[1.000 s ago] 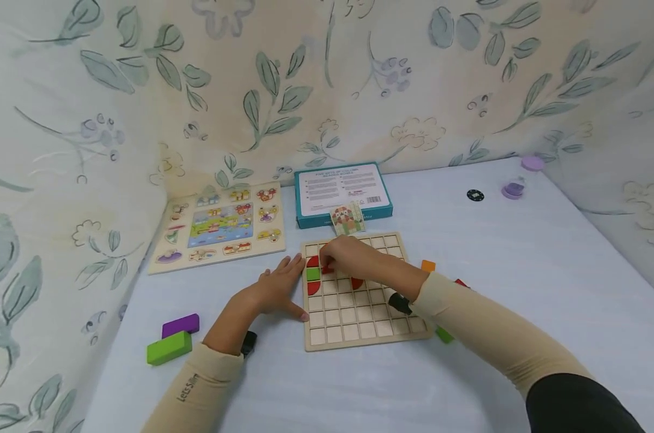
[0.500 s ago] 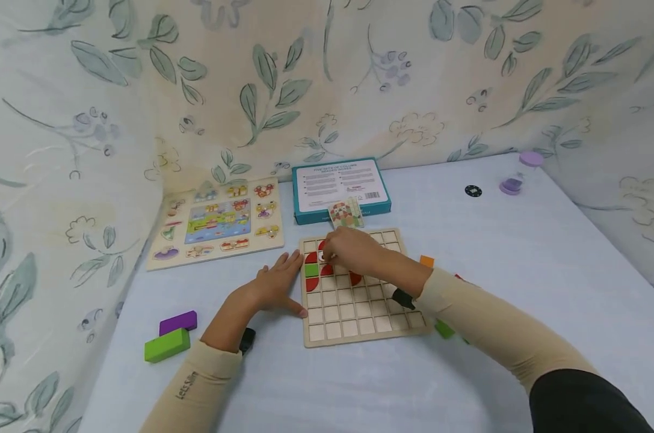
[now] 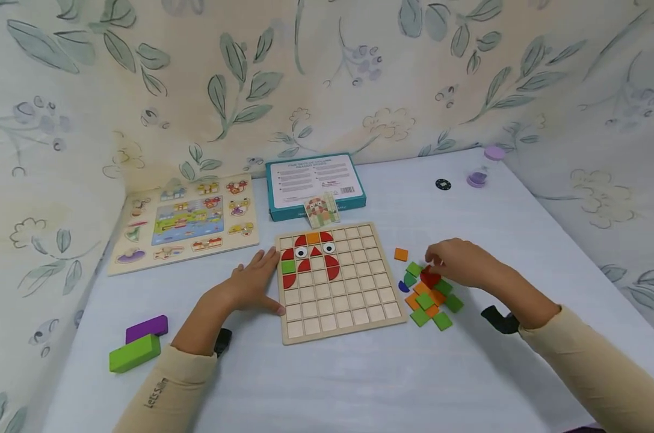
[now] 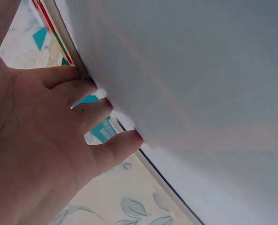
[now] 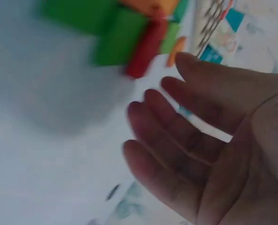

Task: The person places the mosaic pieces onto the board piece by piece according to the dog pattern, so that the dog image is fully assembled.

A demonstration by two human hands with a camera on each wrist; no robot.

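A wooden grid board [image 3: 348,300] lies in front of me. In its upper left cells sit red curved pieces, a red triangle, two eye pieces [image 3: 301,252], a green square [image 3: 288,267] and an orange one. My left hand [image 3: 242,290] rests at the board's left edge, fingers spread; the left wrist view shows its fingertips [image 4: 132,136] on the cloth. My right hand [image 3: 464,263] hovers over a pile of green and orange pieces [image 3: 425,300], beside a red piece [image 3: 429,276]. The right wrist view shows its loosely bent fingers apart from that red piece [image 5: 146,51], holding nothing.
Behind the board, a picture card [image 3: 322,210] leans on a teal box [image 3: 316,180]. A wooden picture puzzle [image 3: 188,219] lies at the back left. Purple [image 3: 147,328] and green blocks [image 3: 135,353] sit at the left. A black disc [image 3: 443,184] and a small hourglass [image 3: 478,177] stand back right.
My right hand has left the board and moved right to the loose pieces, uncovering the eye pieces and red triangle. My left hand stays at the board's edge. The head view has shifted.
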